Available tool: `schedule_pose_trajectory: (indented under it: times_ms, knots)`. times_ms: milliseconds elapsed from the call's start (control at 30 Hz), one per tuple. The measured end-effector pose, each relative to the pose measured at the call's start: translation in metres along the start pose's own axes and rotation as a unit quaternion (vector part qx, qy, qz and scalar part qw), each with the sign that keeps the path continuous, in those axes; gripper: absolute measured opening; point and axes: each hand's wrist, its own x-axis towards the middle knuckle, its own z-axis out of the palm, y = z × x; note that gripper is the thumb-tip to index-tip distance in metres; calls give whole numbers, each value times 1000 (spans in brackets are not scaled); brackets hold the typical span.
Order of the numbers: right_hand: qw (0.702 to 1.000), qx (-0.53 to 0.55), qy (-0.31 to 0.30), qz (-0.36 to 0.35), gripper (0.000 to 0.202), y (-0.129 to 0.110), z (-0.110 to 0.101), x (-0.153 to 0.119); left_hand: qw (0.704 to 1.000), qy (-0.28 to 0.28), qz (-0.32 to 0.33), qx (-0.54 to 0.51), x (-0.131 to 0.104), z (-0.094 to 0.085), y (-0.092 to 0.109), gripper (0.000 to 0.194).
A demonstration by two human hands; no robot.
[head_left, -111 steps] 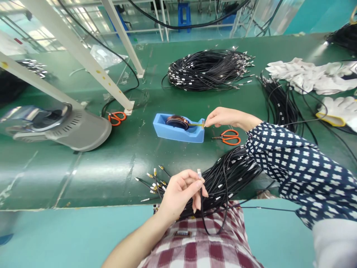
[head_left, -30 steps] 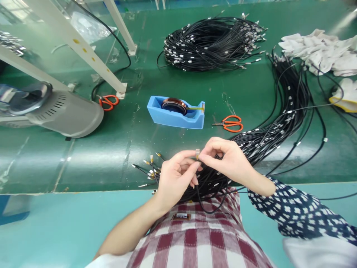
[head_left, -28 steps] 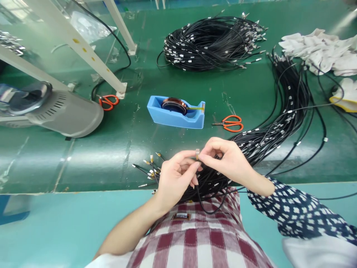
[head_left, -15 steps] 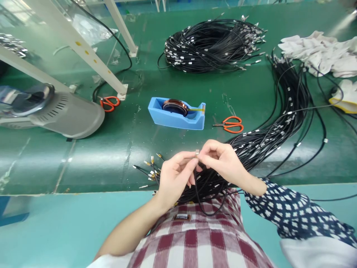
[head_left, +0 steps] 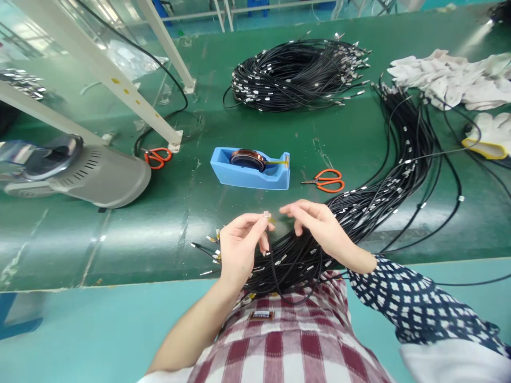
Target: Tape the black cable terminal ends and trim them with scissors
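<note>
Your left hand [head_left: 240, 246] pinches the cable end [head_left: 266, 215]; your right hand [head_left: 319, 226] is open, holding nothing. Press the yellow tape [head_left: 272, 219] down smooth.

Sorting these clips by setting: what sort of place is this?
Probably a cable assembly workshop: a long green workbench, a large coil of black cables with metal-tipped ends, and a blue tape dispenser.

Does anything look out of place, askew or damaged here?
Mildly odd: the black cable bundle hangs untidily over the front edge of the bench onto the checked clothing. The bench top is scuffed. Nothing looks broken.
</note>
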Motion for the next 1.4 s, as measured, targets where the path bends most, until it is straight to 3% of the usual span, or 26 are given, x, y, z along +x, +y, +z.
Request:
schedule_pose_trajectory:
  times_ms: [200, 333, 633, 733, 1067, 1400]
  knots:
    - [995, -54, -9, -80, 29, -2, 10, -7, 1000, -11, 9, 6, -1, 1, 1, 12]
    - [989, -102, 10, -109, 14, -3, 14, -6, 1000, -13, -3, 9, -2, 1, 2, 13]
    - [984, -110, 1, -141, 11, -7, 10, -8, 980, -98, -163, -52, -1, -7, 9, 33]
    - [981, -123, 4, -151, 12, -10, 10, -8, 976, -91, -193, -48, -2, -7, 9, 36]
    - [976, -129, 52, -165, 18, -10, 17, -9, 984, -36, -149, -93, -8, 4, 4, 28]
    - [996, 27, 18, -83, 19, -8, 20, -7, 981, -31, -135, -135, -9, 9, -5, 25]
